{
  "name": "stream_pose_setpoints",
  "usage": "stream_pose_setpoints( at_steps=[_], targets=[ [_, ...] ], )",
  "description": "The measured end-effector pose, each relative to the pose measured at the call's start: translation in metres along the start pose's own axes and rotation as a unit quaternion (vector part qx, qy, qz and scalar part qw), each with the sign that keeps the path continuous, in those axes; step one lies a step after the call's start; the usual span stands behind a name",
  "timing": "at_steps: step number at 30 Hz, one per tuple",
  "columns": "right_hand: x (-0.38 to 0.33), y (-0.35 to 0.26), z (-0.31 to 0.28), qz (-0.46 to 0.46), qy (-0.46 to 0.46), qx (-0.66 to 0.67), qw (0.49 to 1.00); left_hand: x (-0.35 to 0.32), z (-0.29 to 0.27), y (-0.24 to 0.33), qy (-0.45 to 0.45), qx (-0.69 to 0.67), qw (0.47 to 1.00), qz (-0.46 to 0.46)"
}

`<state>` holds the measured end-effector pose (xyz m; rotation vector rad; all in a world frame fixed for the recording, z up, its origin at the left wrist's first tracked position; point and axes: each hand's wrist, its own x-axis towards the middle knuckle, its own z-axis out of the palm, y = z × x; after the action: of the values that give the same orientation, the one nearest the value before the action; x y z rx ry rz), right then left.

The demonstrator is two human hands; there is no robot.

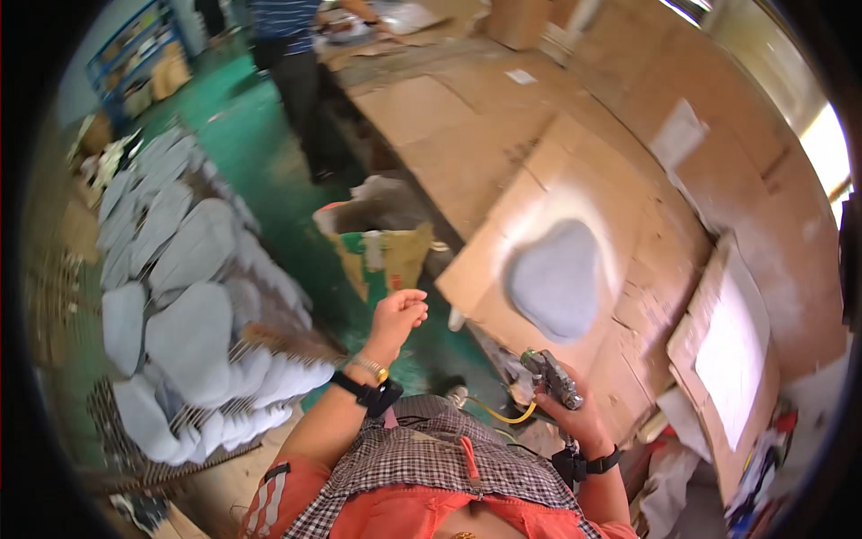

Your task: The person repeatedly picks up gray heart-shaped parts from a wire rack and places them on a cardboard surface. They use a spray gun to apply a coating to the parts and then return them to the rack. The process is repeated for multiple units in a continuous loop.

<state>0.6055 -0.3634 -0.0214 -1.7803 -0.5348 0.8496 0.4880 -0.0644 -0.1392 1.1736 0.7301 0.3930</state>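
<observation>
My right hand (575, 409) is wrapped round a metal spray gun (552, 379), with a yellow hose (498, 414) running off toward my waist. Beyond the gun, a flat grey sole-shaped piece (555, 280) lies on a cardboard sheet (476, 274); a whitish haze marks the board around it. My left hand (400, 319) hangs in the air left of the board's edge, fingers curled in and nothing visible in them. To its left, many similar grey pieces (189, 337) lie overlapping on a wire rack (108, 422).
An open box (382, 251) stands on the green floor (238, 117) beside the cardboard-covered bench (422, 112). Cardboard walls (646, 81) rise along the right. A whitened board (732, 350) leans at the right. Another person (292, 63) stands at the bench's far end.
</observation>
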Motion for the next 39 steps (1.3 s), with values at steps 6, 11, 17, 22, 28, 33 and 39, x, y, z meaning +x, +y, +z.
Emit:
stream_pose_setpoints(
  at_steps=[6, 11, 17, 22, 28, 33, 39],
  targets=[
    [-0.062, 0.058, -0.078, 0.052, 0.17, 0.023, 0.984, 0.122, 0.148, -0.09, -0.017, 0.358, 0.926, 0.121],
    [-0.087, 0.079, -0.108, 0.081, 0.259, 0.11, 0.956, 0.145, 0.215, -0.11, 0.027, 0.613, 0.775, 0.154],
    [-0.079, 0.091, -0.13, 0.099, 0.261, 0.112, 0.954, 0.17, 0.225, -0.124, 0.006, 0.65, 0.751, 0.114],
    [-0.061, 0.091, -0.138, 0.062, 0.241, 0.087, 0.965, 0.172, 0.226, -0.123, 0.041, 0.64, 0.759, 0.113],
    [-0.047, 0.083, -0.131, 0.08, 0.215, 0.069, 0.971, 0.176, 0.247, -0.085, -0.003, 0.553, 0.824, 0.122],
    [-0.049, 0.082, -0.124, 0.059, 0.21, 0.077, 0.973, 0.179, 0.227, -0.11, 0.009, 0.586, 0.809, 0.045],
    [-0.055, 0.083, -0.119, 0.082, 0.23, 0.071, 0.967, 0.181, 0.231, -0.104, 0.002, 0.562, 0.811, 0.159]
  ],
)
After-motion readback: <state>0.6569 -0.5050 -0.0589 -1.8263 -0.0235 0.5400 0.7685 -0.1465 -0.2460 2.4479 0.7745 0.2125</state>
